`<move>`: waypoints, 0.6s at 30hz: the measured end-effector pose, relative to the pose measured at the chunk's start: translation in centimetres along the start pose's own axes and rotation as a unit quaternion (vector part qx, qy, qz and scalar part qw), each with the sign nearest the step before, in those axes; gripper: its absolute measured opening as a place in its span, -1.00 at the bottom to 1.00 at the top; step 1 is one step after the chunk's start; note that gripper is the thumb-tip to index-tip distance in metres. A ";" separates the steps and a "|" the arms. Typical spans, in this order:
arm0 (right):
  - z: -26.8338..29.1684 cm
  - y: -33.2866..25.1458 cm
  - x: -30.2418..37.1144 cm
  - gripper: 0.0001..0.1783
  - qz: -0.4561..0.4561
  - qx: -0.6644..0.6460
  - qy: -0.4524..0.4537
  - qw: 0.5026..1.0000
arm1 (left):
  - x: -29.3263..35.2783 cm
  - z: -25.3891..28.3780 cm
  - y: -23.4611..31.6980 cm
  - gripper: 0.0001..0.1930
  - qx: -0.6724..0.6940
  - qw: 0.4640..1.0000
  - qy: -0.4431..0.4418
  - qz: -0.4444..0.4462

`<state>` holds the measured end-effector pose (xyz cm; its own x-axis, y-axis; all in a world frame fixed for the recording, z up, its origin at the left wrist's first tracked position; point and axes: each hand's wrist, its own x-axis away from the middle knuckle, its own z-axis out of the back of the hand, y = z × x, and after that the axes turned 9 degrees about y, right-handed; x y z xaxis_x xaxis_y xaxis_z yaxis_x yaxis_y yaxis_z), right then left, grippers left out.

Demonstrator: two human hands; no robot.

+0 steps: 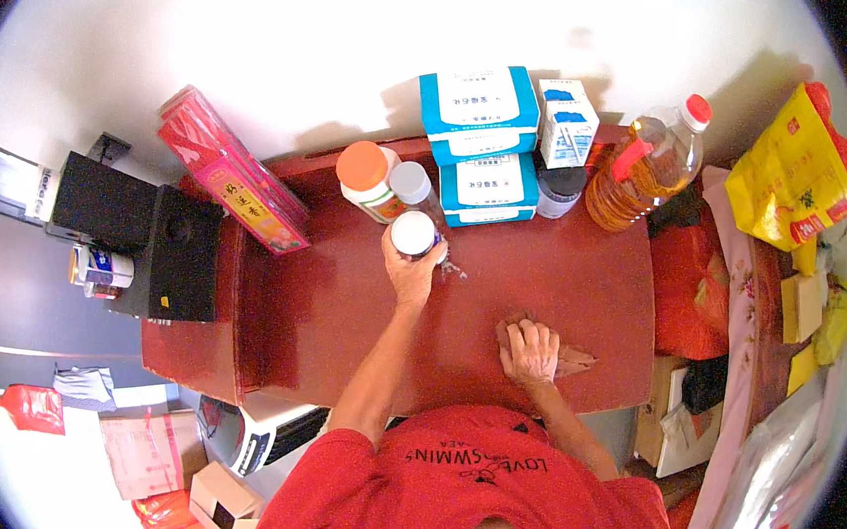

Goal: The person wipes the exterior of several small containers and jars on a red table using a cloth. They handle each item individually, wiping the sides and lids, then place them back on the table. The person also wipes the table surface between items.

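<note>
My left hand (412, 277) is closed around a bottle with a white lid (413, 233), near the back of the red table (338, 311). Right behind it stand a clear bottle with a grey cap (410, 180) and a white jar with an orange lid (363, 170). Small whitish marks (456, 270) lie beside the held bottle. At the front right of the tabletop, my right hand (530, 352) presses down with curled fingers on a crumpled reddish-brown cloth (574, 358), whose colour nearly matches the table.
Stacked blue-and-white packs (487, 192), a white carton (568, 122), a dark jar (559, 192) and a jug of amber liquid (635, 173) line the back. Red packets (232, 175) lean at left beside a black speaker (182, 249). A yellow bag (794, 171) is at far right.
</note>
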<state>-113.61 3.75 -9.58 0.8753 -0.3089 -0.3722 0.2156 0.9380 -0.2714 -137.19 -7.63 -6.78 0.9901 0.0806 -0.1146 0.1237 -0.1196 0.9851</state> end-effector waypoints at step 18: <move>-0.5 -0.6 0.5 -0.52 -0.014 0.025 -0.003 1.000 | 0.5 0.5 0.8 0.09 -0.244 0.962 -0.003 -0.125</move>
<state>-113.50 2.95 -10.07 0.8709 -0.3351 -0.3595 0.2619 0.9354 -0.2377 -136.53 -8.17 -6.10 0.9341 0.0408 -0.3547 0.3134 0.3824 0.8692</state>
